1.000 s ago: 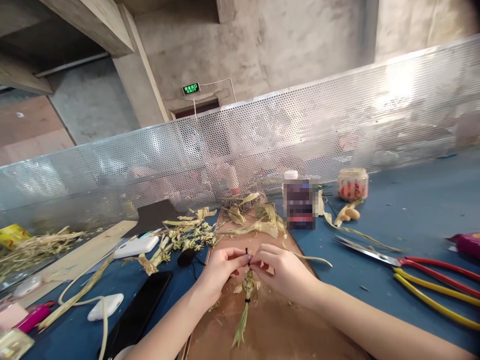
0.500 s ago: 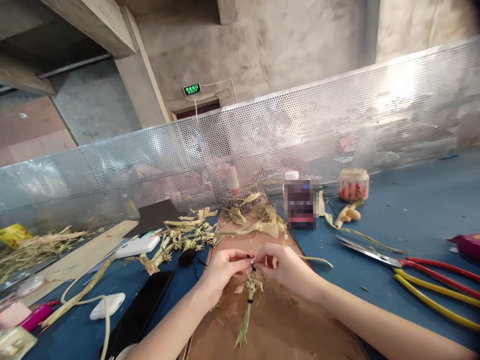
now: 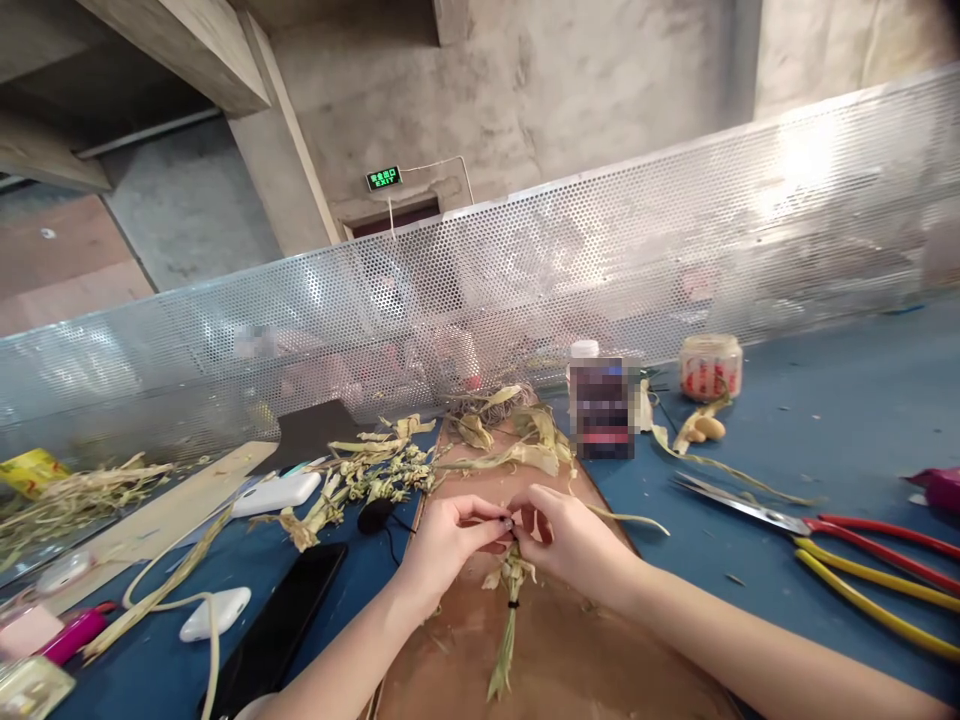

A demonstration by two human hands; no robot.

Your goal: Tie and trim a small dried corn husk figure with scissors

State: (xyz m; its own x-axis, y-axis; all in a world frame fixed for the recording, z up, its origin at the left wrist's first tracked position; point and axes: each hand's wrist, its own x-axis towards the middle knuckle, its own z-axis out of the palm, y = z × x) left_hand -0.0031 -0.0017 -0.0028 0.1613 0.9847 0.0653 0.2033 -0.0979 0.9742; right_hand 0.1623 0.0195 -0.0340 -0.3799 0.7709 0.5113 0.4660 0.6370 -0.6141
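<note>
Head view, tied bundle (image 3: 511, 618), shifted slightly right

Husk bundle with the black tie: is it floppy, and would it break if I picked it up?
The husk bundle is probably very light, being thin dried strips. Its tail should hold together, since the black tie cinches it. The ragged, papery ends may bend or crumble if squeezed.
</note>
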